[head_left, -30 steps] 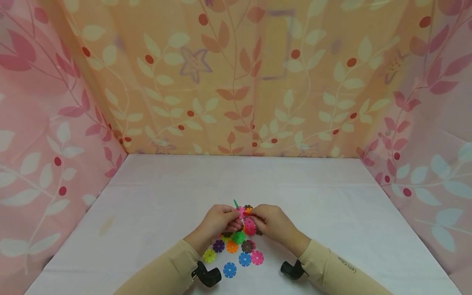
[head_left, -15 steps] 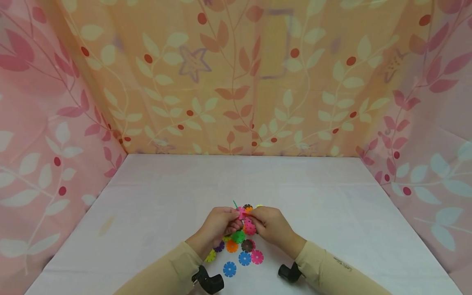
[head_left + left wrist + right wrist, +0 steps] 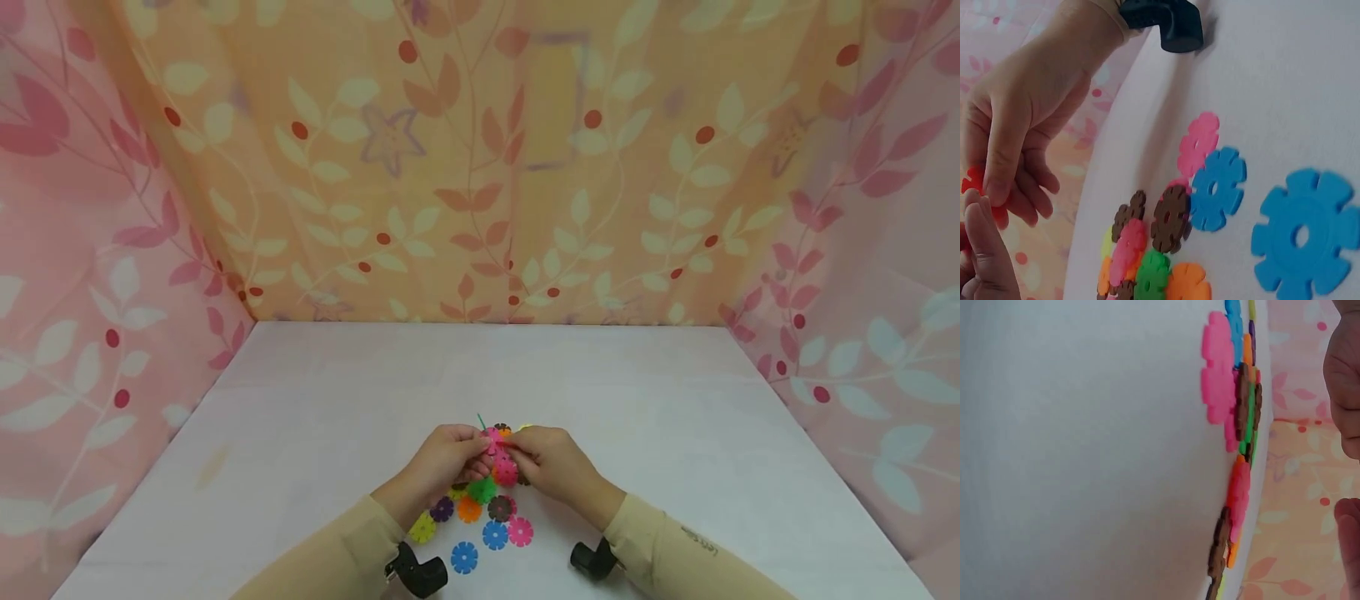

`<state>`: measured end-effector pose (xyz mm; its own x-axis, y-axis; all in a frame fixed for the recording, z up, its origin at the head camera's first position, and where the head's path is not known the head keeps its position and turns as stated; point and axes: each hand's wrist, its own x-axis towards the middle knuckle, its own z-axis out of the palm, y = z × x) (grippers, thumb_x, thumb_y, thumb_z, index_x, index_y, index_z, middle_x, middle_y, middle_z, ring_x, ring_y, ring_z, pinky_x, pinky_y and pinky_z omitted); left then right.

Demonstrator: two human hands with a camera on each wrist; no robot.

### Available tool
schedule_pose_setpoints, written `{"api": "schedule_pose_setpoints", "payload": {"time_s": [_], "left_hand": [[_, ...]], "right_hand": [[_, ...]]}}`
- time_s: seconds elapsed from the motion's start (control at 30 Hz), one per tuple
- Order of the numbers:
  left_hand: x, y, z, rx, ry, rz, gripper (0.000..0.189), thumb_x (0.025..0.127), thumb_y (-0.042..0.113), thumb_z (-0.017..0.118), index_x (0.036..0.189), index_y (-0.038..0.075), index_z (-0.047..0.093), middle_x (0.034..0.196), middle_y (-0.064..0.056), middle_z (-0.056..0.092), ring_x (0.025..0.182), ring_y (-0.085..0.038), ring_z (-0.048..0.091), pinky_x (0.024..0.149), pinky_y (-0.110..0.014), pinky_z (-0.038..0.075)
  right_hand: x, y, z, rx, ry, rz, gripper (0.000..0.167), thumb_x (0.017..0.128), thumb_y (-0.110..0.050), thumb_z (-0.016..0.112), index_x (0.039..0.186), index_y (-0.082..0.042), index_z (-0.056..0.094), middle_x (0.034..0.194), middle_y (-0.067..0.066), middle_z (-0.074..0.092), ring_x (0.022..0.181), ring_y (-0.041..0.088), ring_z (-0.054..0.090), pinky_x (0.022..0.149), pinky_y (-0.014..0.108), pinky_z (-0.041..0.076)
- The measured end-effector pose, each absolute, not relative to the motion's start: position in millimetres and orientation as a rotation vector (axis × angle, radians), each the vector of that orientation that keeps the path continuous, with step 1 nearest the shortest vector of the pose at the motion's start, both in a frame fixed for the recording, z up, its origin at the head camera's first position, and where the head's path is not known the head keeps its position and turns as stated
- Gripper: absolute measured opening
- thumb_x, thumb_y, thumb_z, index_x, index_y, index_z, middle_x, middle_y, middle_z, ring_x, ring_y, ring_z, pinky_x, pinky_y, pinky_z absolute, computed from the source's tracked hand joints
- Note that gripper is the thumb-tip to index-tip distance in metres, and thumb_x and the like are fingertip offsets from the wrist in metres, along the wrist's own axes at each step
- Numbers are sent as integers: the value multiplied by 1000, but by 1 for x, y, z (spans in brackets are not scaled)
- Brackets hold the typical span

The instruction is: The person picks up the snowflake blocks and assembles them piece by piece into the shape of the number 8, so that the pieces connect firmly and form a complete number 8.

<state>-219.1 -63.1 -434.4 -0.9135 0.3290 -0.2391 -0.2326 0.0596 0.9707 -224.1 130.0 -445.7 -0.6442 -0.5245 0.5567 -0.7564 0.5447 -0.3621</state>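
Above the pile, my left hand (image 3: 447,458) pinches a pink notched plastic disc (image 3: 492,437). A thin green piece (image 3: 482,422) sticks up beside it, seen edge-on. Facing it, my right hand (image 3: 561,468) pinches a red notched disc (image 3: 974,180) between thumb and finger. The two pieces meet between the fingertips; whether their slots are joined is hidden. In the left wrist view, the left thumb (image 3: 988,250) lies just below the red disc. The right wrist view shows only parts of hands at its right edge, without the held pieces.
Below the hands lie loose notched discs: blue (image 3: 464,557), pink (image 3: 521,532), yellow (image 3: 422,527), purple (image 3: 442,509), orange (image 3: 469,509), green (image 3: 1152,278) and brown (image 3: 1170,219), some overlapping. They rest on a white-covered table (image 3: 360,375) with patterned curtains (image 3: 465,167) around it.
Both hands stay together at the same spot, with only slight finger and wrist shifts around the held pieces. The head view has tilted a little, so the scene sits slightly lower.
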Motion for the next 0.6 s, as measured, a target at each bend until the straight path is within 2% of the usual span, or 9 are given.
{"api": "schedule_pose_setpoints", "payload": {"time_s": [0.27, 0.43, 0.6], "left_hand": [[-223, -66, -432, 105, 1974, 1912, 26, 88, 22, 60, 86, -4, 61, 70, -8, 64, 68, -24, 66, 63, -25, 53], [-221, -65, -430, 108, 2013, 1919, 24, 89, 19, 59, 86, -5, 61, 69, -7, 64, 65, -21, 65, 62, -25, 53], [-225, -74, -425, 21, 2049, 2028, 22, 92, 17, 55, 88, -4, 58, 75, -9, 62, 65, -17, 62, 65, -28, 54]], "right_hand": [[-227, 130, -446, 1118, -2373, 793, 12, 78, -8, 70, 90, -9, 70, 75, -6, 64, 61, 0, 51, 61, 7, 44], [-226, 131, -443, 1122, -2366, 809, 10, 78, -7, 70, 88, -8, 71, 71, -7, 62, 58, -1, 47, 59, 6, 42], [-225, 135, -444, 1073, -2463, 808, 9, 78, -9, 70, 87, -9, 72, 70, -8, 63, 58, 0, 50, 58, 11, 45]]}}
